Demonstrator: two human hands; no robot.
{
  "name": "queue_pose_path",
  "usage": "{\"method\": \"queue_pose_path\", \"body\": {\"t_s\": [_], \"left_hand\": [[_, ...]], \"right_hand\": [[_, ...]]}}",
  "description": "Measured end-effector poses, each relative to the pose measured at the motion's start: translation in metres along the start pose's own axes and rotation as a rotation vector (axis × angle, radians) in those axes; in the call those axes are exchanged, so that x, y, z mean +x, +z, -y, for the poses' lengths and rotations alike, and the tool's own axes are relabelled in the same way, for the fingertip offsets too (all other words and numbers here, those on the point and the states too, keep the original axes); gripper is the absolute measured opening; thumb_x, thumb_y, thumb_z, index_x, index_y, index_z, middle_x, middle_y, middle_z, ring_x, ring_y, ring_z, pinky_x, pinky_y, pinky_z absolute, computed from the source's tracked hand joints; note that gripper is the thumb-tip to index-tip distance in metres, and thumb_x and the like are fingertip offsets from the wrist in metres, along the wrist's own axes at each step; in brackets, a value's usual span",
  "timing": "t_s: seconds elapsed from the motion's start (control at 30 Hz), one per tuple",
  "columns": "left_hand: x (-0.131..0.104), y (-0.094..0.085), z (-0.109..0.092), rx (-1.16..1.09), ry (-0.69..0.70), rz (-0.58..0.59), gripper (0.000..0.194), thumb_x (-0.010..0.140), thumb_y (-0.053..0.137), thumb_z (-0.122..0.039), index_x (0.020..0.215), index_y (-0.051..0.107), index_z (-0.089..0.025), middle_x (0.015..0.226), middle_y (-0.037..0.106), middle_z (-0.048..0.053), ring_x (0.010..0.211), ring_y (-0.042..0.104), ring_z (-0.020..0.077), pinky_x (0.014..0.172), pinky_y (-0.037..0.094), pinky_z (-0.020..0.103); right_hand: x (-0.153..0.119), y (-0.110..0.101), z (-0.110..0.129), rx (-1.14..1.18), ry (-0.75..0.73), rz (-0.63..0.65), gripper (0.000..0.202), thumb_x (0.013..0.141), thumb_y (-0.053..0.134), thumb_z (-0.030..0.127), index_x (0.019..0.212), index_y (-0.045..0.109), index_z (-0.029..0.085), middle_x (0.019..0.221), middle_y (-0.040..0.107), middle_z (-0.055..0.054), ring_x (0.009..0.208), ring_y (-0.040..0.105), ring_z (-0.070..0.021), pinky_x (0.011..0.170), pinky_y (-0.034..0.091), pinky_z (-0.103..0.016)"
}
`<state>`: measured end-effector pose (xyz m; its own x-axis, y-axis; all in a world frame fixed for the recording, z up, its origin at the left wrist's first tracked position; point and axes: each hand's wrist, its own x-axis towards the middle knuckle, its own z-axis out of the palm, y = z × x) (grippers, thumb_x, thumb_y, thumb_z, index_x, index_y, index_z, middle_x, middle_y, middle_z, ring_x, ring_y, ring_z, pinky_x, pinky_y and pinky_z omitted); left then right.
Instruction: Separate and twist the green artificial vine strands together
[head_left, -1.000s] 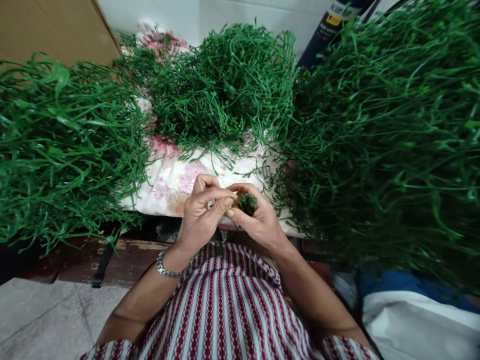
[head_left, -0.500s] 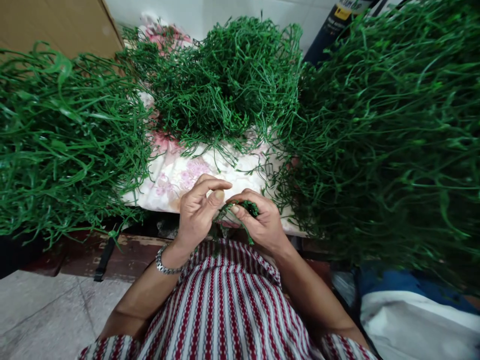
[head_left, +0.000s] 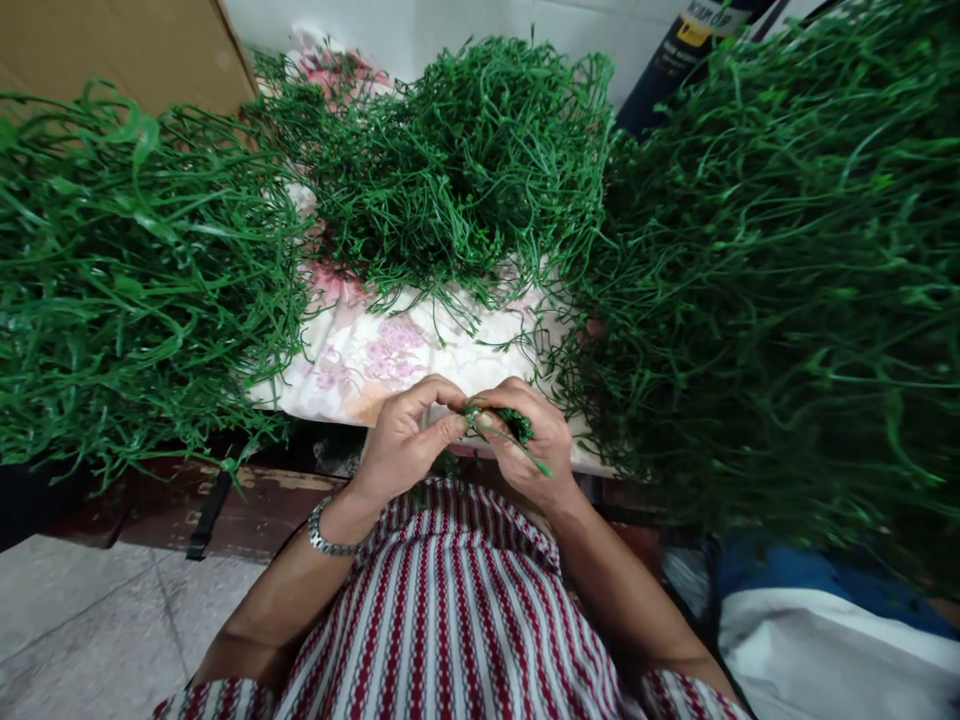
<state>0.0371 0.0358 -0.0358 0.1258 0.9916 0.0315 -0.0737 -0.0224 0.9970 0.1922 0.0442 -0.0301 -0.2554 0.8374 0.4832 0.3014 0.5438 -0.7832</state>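
Clearly, the right hand [head_left: 531, 436] grips a small green bunch [head_left: 517, 424], and the left hand [head_left: 401, 440] pinches at its end. The bunch is between both hands, near the cloth's [head_left: 341, 370] front edge, with the middle pile [head_left: 480, 170] beyond.

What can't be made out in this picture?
In the head view:
Held stems: partly hidden by the right hand.
Whether the left hand pinches them: too small to tell.
Left pile: cut off by left edge.
Right pile: cut off by right edge; lower part blurred.
Blue container: bottom hidden by the right pile; small print blurred.
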Motion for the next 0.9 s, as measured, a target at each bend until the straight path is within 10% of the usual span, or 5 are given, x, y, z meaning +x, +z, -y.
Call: {"method": "queue_pose_path", "body": {"t_s": [0.23,0.9], "left_hand": [[0.000,-0.001,-0.004,0.168,0.288,-0.079,0.008,0.074,0.063,-0.010,0.077,0.064,-0.018,0.071,0.057,0.000,0.072,0.053,0.0123,0.067,0.040,0.024],[-0.005,0.002,-0.017,0.601,0.483,0.024,0.013,0.074,0.053,-0.004,0.073,0.055,-0.017,0.066,0.057,0.000,0.066,0.052,0.0129,0.067,0.039,0.029]], "right_hand": [[0.005,-0.011,-0.002,0.121,-0.019,0.086,0.006,0.082,0.058,0.014,0.087,0.061,0.017,0.073,0.059,-0.001,0.066,0.053,-0.0103,0.062,0.041,-0.023],[0.007,-0.025,0.000,0.301,0.283,0.349,0.031,0.077,0.066,0.039,0.096,0.065,0.015,0.080,0.066,-0.001,0.069,0.058,-0.0102,0.064,0.044,-0.020]]}}
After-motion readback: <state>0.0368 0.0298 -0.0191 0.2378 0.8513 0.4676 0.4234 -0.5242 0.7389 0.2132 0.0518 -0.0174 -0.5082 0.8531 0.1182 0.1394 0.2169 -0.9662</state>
